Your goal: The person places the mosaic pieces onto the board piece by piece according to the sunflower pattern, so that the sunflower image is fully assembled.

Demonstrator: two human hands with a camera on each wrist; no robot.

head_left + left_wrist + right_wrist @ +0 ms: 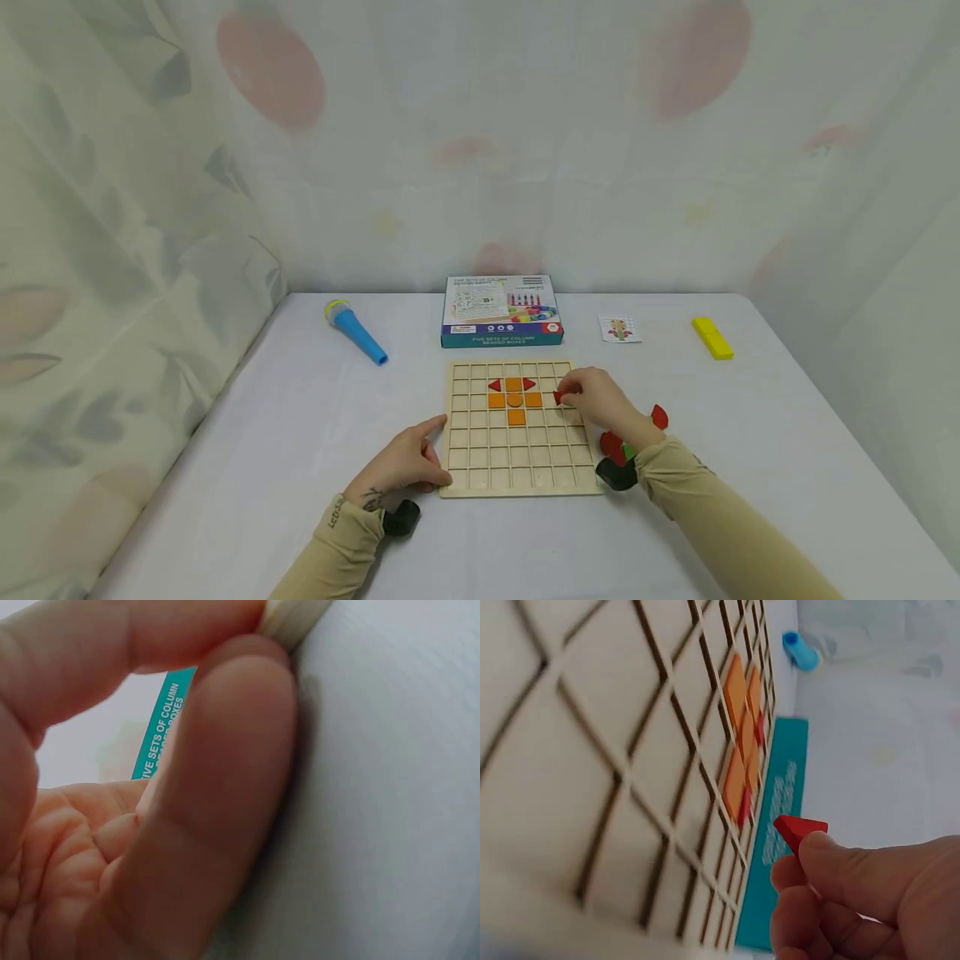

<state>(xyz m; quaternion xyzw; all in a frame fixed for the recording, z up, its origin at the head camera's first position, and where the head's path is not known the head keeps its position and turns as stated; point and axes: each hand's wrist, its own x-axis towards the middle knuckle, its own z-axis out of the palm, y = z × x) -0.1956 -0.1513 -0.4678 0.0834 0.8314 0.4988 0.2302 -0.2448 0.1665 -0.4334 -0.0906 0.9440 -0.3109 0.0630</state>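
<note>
A square wooden grid board point(498, 457) lies on the table, with orange squares point(517, 417) set around an orange round piece point(514, 400). Small red triangles point(529, 384) flank the top square. Over the board's right side, my right hand point(600, 398) pinches a red triangular piece point(802, 826) between thumb and fingertips. Along the left edge of the board my left hand point(402, 458) rests, index finger and thumb spread apart and touching the edge. Seen close in the left wrist view, the thumb point(217, 765) lies by the board's corner point(296, 622).
Red pieces point(611, 444) and a green piece point(628, 452) lie beside the right wrist. Behind the board is a flat game box point(501, 312). A blue toy microphone point(358, 332) lies at left; a pattern card point(619, 328) and a yellow block point(712, 338) lie at right.
</note>
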